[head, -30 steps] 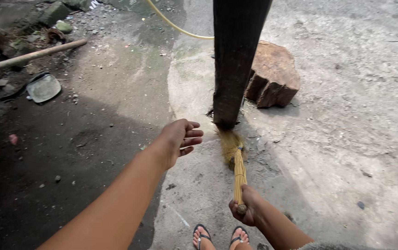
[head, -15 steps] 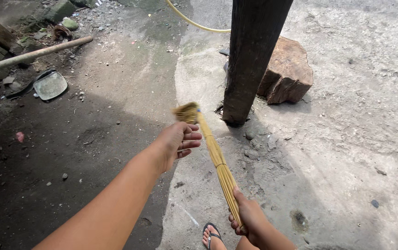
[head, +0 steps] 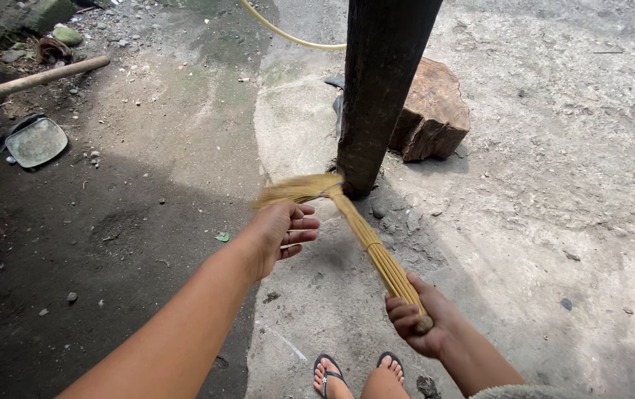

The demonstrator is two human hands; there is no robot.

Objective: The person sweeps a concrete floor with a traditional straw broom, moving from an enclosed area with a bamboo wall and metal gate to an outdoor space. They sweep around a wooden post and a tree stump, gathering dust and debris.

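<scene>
My right hand (head: 419,316) grips the butt end of a yellow stick broom (head: 362,233). The broom slants up and to the left, and its splayed bristle tips (head: 299,188) lie on the ground at the foot of a dark wooden post (head: 380,89). My left hand (head: 282,230) reaches forward with curled fingers just below the bristles and holds nothing. My feet in flip-flops (head: 354,373) stand at the bottom edge.
A brown wood block (head: 432,111) leans behind the post. A yellow hose (head: 288,33) curves across the top. A wooden pole (head: 33,80) and a flat metal lid (head: 35,142) lie at the left among stones and rubbish. The ground is dirt and concrete.
The broom has swung from near the post out to the left and its bristles now sweep low by the post's base. My left hand has stayed stretched forward.
</scene>
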